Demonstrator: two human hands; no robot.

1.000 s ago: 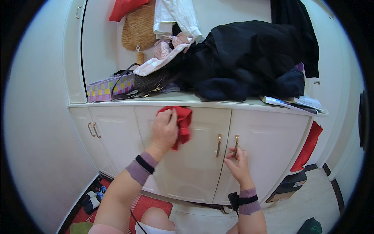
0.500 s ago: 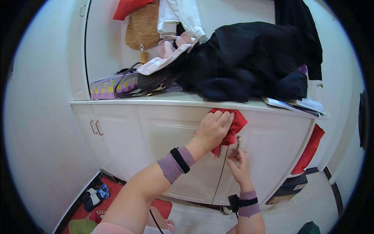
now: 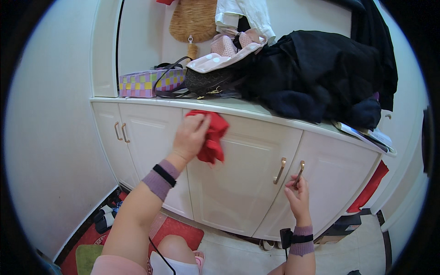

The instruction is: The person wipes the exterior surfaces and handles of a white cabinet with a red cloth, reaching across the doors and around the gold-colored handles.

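A bunched red cloth (image 3: 214, 140) is gripped in my left hand (image 3: 191, 136), pressed against the upper left part of a white cabinet door (image 3: 247, 169). Both cloth and hand are slightly blurred. Lower down on the right, the fingers of my right hand (image 3: 299, 197) are closed around the metal handle (image 3: 299, 173) of the right-hand door. A matching handle (image 3: 279, 170) stands just left of it, untouched. Both doors are closed.
On the countertop (image 3: 238, 106) stand a checkered woven basket (image 3: 142, 85), a dark handbag (image 3: 204, 82) and a large heap of black clothes (image 3: 321, 68). Shoes (image 3: 104, 220) and a red mat (image 3: 178, 229) lie on the floor. A box (image 3: 339, 227) sits right of the cabinet.
My left hand has swept the red cloth leftward across the door, away from the handles. My right hand keeps its hold on the right handle. The view has shifted slightly.
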